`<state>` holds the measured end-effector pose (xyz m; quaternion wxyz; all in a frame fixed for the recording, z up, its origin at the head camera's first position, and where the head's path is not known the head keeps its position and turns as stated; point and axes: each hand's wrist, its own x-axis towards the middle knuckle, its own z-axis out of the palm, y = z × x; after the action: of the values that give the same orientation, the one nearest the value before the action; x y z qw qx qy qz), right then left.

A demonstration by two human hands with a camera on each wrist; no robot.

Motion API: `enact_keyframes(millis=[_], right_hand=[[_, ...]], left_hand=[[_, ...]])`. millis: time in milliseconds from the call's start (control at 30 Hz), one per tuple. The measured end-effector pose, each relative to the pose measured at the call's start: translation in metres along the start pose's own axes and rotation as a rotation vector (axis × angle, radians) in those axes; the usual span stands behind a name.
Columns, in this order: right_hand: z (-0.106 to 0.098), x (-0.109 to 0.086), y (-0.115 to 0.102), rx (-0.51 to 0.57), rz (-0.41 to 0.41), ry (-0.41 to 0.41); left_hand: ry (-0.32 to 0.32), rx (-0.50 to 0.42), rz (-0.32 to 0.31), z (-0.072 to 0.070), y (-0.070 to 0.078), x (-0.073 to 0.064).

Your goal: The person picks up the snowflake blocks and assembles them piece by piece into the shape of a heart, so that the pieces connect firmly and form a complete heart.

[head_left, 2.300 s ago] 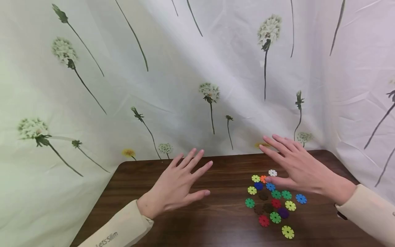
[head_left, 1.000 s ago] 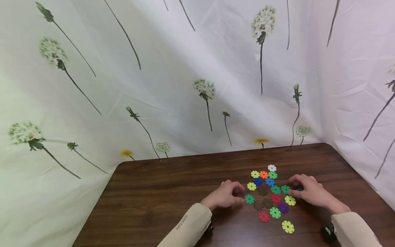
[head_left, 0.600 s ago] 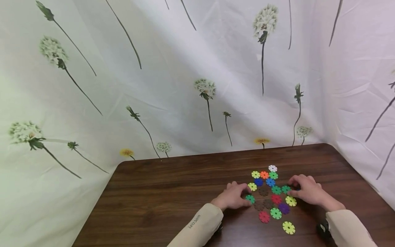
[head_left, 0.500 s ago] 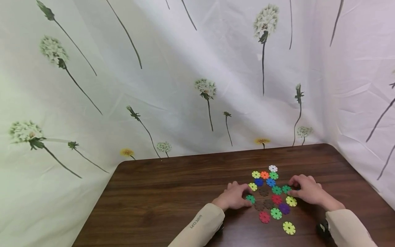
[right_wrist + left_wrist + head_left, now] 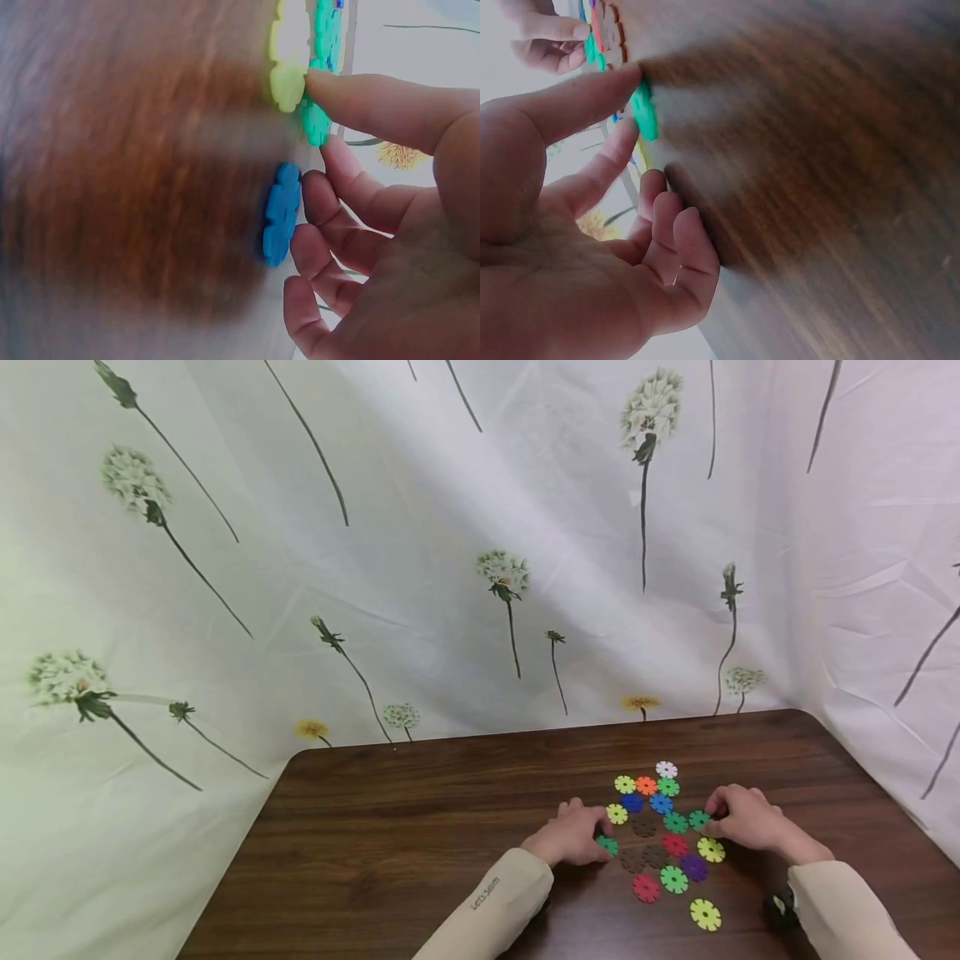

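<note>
Notched plastic building discs in many colours lie in a cluster on the dark wooden table [image 5: 390, 827]. At the cluster's left edge my left hand [image 5: 572, 833] pinches a green disc [image 5: 644, 111] between thumb and index finger, its other fingers curled close to the tabletop. My right hand [image 5: 750, 818] has thumb and index finger at opposite edges of another green disc [image 5: 699, 821], gripping it on the right side. Just under the right hand's other fingers lies a blue disc [image 5: 282, 214], hidden from the head view. A yellow disc [image 5: 289, 64] is beside the right thumb.
Between the hands lie brown discs [image 5: 643, 825], a red disc [image 5: 674, 845] and a purple disc [image 5: 693, 867]. A white disc [image 5: 666, 769] is farthest back; a yellow disc [image 5: 705, 914] is nearest the front. A flower-printed curtain [image 5: 435, 568] hangs behind the table.
Both hands came down from above the table to the discs. The left hand then moved right to the green disc, which has now shifted slightly left. The right hand has stayed at its disc.
</note>
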<state>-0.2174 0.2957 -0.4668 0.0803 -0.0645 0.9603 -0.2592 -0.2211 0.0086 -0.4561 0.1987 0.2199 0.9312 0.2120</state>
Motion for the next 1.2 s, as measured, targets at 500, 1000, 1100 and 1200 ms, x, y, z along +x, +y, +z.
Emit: enact_keyframes(millis=[500, 1000, 1100, 1200], right_hand=[[0.002, 0.000, -0.008, 0.010, -0.033, 0.027], [0.005, 0.001, -0.033, 0.200, -0.151, 0.220], [0.007, 0.002, -0.050, 0.307, -0.156, 0.256], [0.008, 0.003, -0.067, 0.414, -0.159, 0.285]], left_hand=[[-0.027, 0.008, 0.102, -0.006, -0.008, -0.004], [0.091, -0.531, 0.181, -0.024, -0.055, -0.032], [0.156, -0.660, 0.190, -0.031, -0.063, -0.040], [0.190, -0.727, 0.205, -0.038, -0.068, -0.050]])
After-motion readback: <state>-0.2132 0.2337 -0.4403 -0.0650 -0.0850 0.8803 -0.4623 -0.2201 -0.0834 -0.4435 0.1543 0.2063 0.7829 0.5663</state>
